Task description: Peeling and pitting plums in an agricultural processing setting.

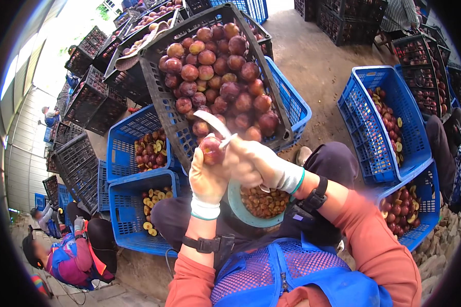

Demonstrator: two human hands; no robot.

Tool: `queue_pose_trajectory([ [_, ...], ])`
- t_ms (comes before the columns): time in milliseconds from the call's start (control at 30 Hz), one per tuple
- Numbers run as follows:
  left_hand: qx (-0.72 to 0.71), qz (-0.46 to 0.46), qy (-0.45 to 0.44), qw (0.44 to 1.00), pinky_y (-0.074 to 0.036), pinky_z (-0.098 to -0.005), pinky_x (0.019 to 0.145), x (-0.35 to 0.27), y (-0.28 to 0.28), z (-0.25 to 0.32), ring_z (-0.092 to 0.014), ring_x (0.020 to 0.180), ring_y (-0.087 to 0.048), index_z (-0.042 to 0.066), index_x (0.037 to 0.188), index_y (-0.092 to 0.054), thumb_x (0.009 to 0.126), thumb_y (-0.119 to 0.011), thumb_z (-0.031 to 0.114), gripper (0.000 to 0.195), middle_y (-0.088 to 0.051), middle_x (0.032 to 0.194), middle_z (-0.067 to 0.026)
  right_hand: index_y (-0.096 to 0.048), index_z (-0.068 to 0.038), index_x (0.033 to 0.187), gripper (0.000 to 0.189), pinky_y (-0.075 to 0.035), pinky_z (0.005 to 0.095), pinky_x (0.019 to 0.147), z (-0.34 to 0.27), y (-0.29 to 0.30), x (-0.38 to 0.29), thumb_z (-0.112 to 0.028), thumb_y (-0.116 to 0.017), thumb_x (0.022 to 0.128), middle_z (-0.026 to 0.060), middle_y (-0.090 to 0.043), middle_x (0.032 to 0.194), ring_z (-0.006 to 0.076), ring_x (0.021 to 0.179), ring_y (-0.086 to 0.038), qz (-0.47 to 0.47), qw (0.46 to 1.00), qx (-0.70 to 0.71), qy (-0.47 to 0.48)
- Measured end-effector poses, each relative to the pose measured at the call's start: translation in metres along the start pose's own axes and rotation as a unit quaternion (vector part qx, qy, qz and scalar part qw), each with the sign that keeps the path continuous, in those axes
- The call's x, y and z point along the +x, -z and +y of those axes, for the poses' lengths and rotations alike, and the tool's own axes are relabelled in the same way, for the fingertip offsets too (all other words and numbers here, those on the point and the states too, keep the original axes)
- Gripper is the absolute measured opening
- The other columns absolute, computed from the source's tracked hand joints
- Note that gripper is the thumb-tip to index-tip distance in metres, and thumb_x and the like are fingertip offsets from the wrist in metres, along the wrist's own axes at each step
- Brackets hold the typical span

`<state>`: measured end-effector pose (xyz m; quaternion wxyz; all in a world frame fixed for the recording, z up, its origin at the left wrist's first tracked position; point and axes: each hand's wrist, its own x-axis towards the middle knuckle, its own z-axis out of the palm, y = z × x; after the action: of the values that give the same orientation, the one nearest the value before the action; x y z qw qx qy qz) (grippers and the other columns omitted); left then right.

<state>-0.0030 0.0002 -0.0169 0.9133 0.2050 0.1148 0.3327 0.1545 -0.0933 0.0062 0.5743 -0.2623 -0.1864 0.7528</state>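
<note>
In the gloved fingers of my left hand (209,180) is a whole reddish plum (212,151). My right hand (259,163), also gloved and partly blurred, grips a knife with a curved pale blade (213,123). The blade points up and left, its lower end close beside the plum's top. Both hands are above the near end of a black plastic crate (159,96) heaped with whole plums (221,76). Below them, between my knees, sits a light green basin (236,205) holding many small brown plum stones (265,201).
Blue crates (132,124) (117,209) with cut plums stand at my left. More blue crates (372,126) (426,218) hold plums at my right. A person (69,257) sits at lower left; another person's leg (440,149) shows at right. Stacked black crates (96,103) fill the back left.
</note>
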Motion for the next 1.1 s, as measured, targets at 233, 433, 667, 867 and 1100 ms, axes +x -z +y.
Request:
queue_pose_trajectory([
  [233,0.175,0.052,-0.034,0.983,-0.045,-0.0444,0.095,0.004,-0.003,-0.012,-0.027,0.125,-0.054,0.010,0.142,-0.047,0.100,-0.053,0.042,0.053,-0.056,0.137,-0.0112,-0.060,-0.003,0.111,0.030,-0.051,0.0329,0.077,0.020,0.009,0.020,-0.031,-0.055,0.100,0.0072,-0.067,0.089,0.0192,0.082,-0.064,0.217,0.894,-0.332,0.208],
  [433,0.008,0.025,0.093,0.995,-0.046,-0.0441,0.100,-0.002,0.016,0.001,-0.029,0.120,-0.057,0.006,0.136,-0.052,0.095,-0.059,0.043,0.055,-0.059,0.133,-0.0132,-0.058,-0.011,0.120,0.029,-0.053,0.0398,0.071,0.011,0.005,0.008,-0.031,-0.056,0.099,0.0199,-0.069,0.093,0.0320,0.084,-0.070,0.180,0.762,-0.536,0.315],
  [667,0.009,0.005,-0.041,0.999,-0.043,-0.0482,0.106,0.000,0.006,0.008,-0.034,0.119,-0.057,0.000,0.140,-0.045,0.094,-0.065,0.022,0.055,-0.056,0.134,-0.0233,-0.054,-0.003,0.098,0.032,-0.046,0.0432,0.064,0.034,-0.002,-0.001,-0.035,-0.051,0.102,0.0209,-0.061,0.077,0.0384,0.070,-0.061,0.191,0.795,-0.528,0.230],
  [867,0.088,-0.017,-0.061,0.994,-0.047,-0.0412,0.103,0.001,-0.009,0.005,-0.029,0.113,-0.061,0.000,0.140,-0.045,0.096,-0.064,0.017,0.051,-0.058,0.130,-0.0217,-0.053,-0.004,0.096,0.031,-0.046,0.0430,0.062,0.038,0.001,0.005,-0.034,-0.051,0.102,0.0208,-0.060,0.075,0.0388,0.069,-0.060,0.188,0.782,-0.542,0.244],
  [1100,0.092,-0.022,-0.056,0.994,-0.050,-0.0388,0.098,0.004,-0.019,0.005,-0.028,0.107,-0.063,0.000,0.139,-0.046,0.096,-0.065,0.018,0.050,-0.060,0.125,-0.0203,-0.056,-0.004,0.095,0.028,-0.045,0.0449,0.058,0.040,0.002,0.005,-0.032,-0.055,0.100,0.0211,-0.060,0.074,0.0396,0.067,-0.060,0.191,0.765,-0.550,0.276],
])
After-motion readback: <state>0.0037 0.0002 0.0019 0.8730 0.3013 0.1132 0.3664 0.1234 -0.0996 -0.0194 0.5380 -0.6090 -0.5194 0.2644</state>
